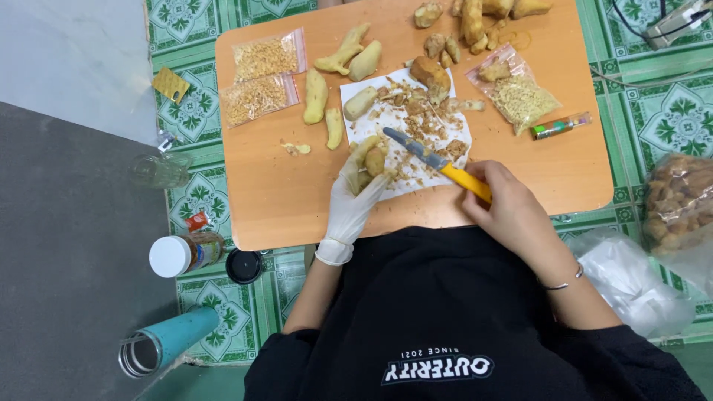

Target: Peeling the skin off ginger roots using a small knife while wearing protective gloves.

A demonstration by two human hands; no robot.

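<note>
My left hand (355, 194), in a white glove, holds a piece of ginger root (373, 160) over a white sheet of paper (405, 122) strewn with peelings. My bare right hand (506, 202) grips the yellow handle of a knife (434, 158). Its grey blade reaches left and its tip is just above the ginger piece. Several peeled pale ginger pieces (344, 74) lie on the small wooden table (275, 197) left of the paper. Unpeeled brown ginger roots (475, 22) are piled at the table's far edge.
Two clear zip bags of chopped bits (261, 78) lie at the table's far left, another bag (516, 93) at the right beside a small lighter (559, 126). On the tiled floor stand a glass jar (160, 169), a white-capped bottle (186, 252), a teal flask (171, 340) and plastic bags (679, 204).
</note>
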